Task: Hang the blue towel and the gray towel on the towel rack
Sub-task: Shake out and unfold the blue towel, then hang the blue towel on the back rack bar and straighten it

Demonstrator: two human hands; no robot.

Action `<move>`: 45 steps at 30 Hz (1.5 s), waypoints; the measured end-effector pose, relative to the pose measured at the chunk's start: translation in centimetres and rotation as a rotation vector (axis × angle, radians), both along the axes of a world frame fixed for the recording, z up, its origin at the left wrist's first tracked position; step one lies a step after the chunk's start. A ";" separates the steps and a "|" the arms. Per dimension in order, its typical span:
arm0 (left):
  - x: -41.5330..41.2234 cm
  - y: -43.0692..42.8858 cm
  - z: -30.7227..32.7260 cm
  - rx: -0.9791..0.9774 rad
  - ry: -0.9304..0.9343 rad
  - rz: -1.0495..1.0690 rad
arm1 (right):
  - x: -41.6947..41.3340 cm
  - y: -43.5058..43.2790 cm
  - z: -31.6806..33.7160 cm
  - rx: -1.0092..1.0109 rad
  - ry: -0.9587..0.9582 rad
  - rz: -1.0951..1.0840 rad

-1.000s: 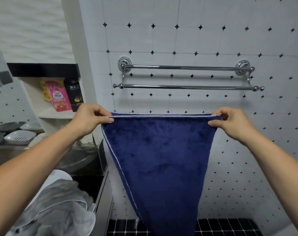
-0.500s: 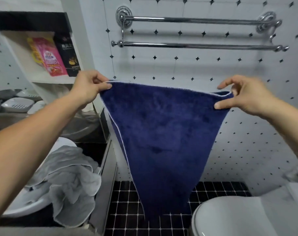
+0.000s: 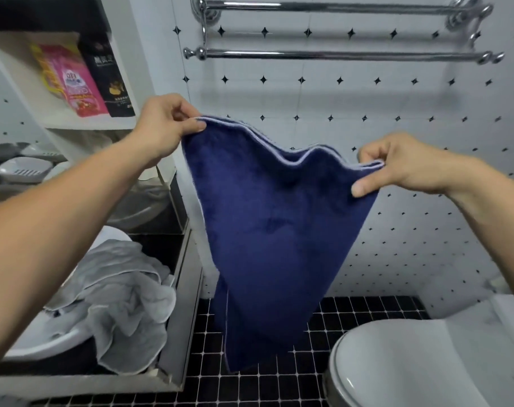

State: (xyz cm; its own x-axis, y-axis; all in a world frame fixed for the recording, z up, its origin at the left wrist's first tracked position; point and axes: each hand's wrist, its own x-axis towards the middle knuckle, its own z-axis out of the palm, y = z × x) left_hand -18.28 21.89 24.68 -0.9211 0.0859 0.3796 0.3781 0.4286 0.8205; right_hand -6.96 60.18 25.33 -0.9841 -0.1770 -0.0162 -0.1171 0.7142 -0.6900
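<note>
While left hand [image 3: 161, 127] and right hand [image 3: 402, 165] pinch the sagging navy plush towel [image 3: 273, 230] by its corners, uneven draping risks it slipping off the chrome double-bar rack [image 3: 338, 55].

Soft even light, mild motion blur, wide-angle edge distortion

At ten o'clock, a white shelf [image 3: 88, 122] holds a pink packet [image 3: 81, 89] and a black packet [image 3: 110, 80], standing side by side and touching. At eight o'clock, a white basin [image 3: 38, 348] sits on a dark counter [image 3: 158, 248], with the gray towel [image 3: 117, 304] crumpled over its rim. At five o'clock, a white toilet [image 3: 411, 362] stands on the black tiled floor [image 3: 249, 386].
</note>
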 end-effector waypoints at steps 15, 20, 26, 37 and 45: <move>0.6 -1.2 -0.5 -0.016 -0.028 -0.021 | 0.4 2.4 0.7 -0.112 0.023 -0.282; 1.1 -1.0 -0.2 -0.014 -0.034 -0.020 | 0.9 3.1 2.4 0.073 -0.009 -0.247; 2.2 -1.3 0.3 -0.008 -0.102 -0.036 | 0.9 2.2 1.7 -0.090 0.082 -0.305; 2.2 -0.7 1.7 0.026 -0.247 -0.009 | -1.7 2.9 2.4 -0.639 0.155 -0.457; 1.5 2.2 4.8 -0.053 -0.087 0.042 | -2.3 5.3 4.3 -0.920 0.274 -0.403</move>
State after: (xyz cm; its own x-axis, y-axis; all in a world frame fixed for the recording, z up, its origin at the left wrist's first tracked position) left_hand -16.75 24.06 29.49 -0.9535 0.0648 0.2942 0.2876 0.4860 0.8253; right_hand -9.24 65.49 29.66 -0.9228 0.3345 0.1914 -0.2213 -0.0534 -0.9737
